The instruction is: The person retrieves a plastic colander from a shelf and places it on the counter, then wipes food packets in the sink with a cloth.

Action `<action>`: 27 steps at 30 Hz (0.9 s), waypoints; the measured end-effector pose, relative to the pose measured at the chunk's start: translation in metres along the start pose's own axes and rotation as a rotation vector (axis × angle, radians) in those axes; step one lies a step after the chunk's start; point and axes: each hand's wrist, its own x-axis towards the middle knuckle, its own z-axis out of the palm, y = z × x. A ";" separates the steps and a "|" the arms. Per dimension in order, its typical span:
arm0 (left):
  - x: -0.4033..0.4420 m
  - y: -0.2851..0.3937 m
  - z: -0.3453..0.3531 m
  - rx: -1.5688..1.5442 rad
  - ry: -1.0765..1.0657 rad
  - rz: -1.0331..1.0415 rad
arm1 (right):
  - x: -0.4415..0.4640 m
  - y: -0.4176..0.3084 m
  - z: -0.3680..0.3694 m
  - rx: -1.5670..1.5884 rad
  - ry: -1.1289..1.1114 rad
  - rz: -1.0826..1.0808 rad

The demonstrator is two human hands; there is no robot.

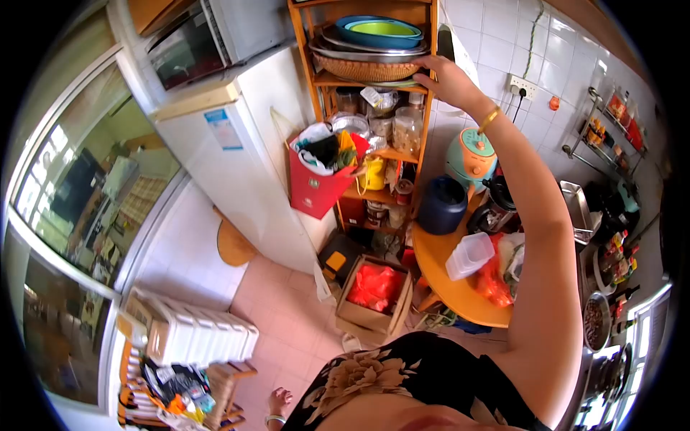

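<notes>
My right hand point(451, 82), with a gold bracelet at the wrist, reaches up to the wooden shelf rack point(425, 136). Its fingers and thumb pinch the right end of a wicker basket point(366, 69). Metal trays point(327, 49) are stacked in the basket, topped by a blue basin point(350, 30) and a green basin point(377, 29). My left hand point(279, 401) hangs low beside my body, fingers loosely apart, holding nothing visible.
A red bag point(309, 187) hangs in front of the lower shelves. On the right, a round table point(431, 266) bears a dark blue canister point(441, 206) and plastic containers point(471, 255). A cardboard box point(359, 316) stands on the floor, near a white fridge point(208, 172).
</notes>
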 end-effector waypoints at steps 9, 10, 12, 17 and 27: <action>0.071 0.289 0.248 0.945 -0.323 0.966 | 0.139 0.057 0.077 -0.358 0.107 -0.003; 0.079 0.313 0.275 0.888 -0.395 1.002 | 0.147 0.067 0.085 -0.343 0.105 -0.028; 0.045 0.363 0.347 0.878 -0.500 1.113 | 0.159 0.065 0.083 -0.326 -0.017 0.061; -0.047 0.430 0.479 0.752 -0.727 1.177 | 0.183 0.090 0.089 -0.352 -0.335 0.212; -0.211 0.529 0.690 0.620 -0.906 1.652 | 0.199 0.119 0.065 0.096 -0.324 0.058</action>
